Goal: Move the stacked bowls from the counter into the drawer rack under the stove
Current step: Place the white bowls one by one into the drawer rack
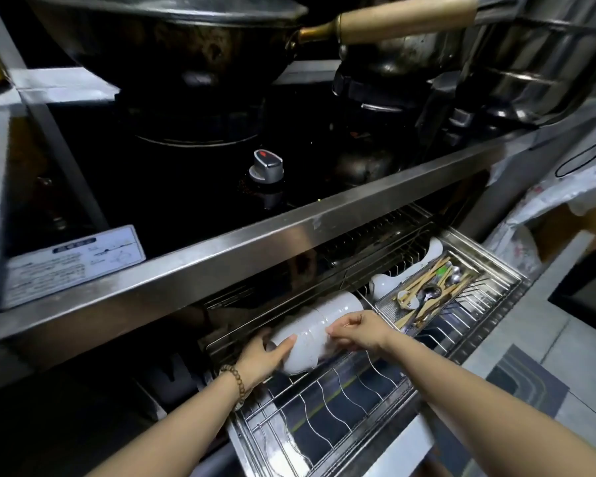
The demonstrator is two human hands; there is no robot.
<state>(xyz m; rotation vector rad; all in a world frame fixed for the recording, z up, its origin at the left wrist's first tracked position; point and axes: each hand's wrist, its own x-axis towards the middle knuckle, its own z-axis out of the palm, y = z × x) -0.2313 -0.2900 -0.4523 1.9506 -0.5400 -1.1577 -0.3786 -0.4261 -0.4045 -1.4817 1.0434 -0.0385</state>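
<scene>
Stacked bowls (324, 321) lie on their side in the drawer rack (327, 404), long axis running from the near-left end back-right under the stove (186, 201). Left hand (264, 358) cups that near end, fingers curled round it; right hand (360, 330) grips the flank midway. So the stack's between both hands, probably just needs settling in.

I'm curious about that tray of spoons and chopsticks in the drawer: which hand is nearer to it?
The right hand. It holds the stack of bowls at the end close to the cutlery tray; the left hand grips the stack's other end, farther from the tray.
</scene>
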